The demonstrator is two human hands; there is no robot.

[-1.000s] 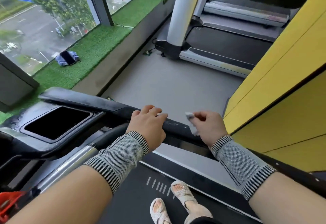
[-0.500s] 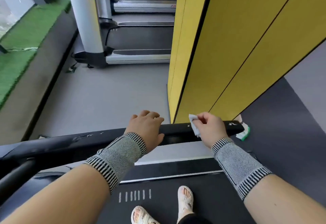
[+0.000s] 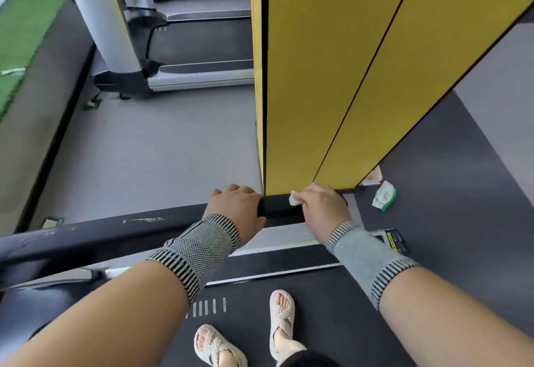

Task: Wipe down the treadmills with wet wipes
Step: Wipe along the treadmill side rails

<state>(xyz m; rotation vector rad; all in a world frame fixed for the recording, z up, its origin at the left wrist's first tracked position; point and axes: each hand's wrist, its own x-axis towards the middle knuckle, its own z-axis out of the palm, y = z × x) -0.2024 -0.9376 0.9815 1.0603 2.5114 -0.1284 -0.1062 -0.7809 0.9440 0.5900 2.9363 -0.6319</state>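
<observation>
A black treadmill handrail (image 3: 115, 231) runs from the lower left to the middle of the head view. My left hand (image 3: 235, 210) grips the rail from above, fingers curled over its far side. My right hand (image 3: 323, 207) sits at the rail's far end and pinches a small white wet wipe (image 3: 294, 199) against it. Both wrists wear grey knitted bands. Below the rail lies the dark treadmill belt (image 3: 260, 309), where my feet stand in pale sandals.
A tall yellow partition (image 3: 346, 77) stands right behind the rail's end. A green and white wet-wipe pack (image 3: 383, 196) lies on the dark floor to the right. A second treadmill (image 3: 179, 57) stands at the back left on grey floor beside green turf.
The view has swung right, away from the console. My right hand has slid the wipe along the rail to its far end, and my left hand has followed along the rail.
</observation>
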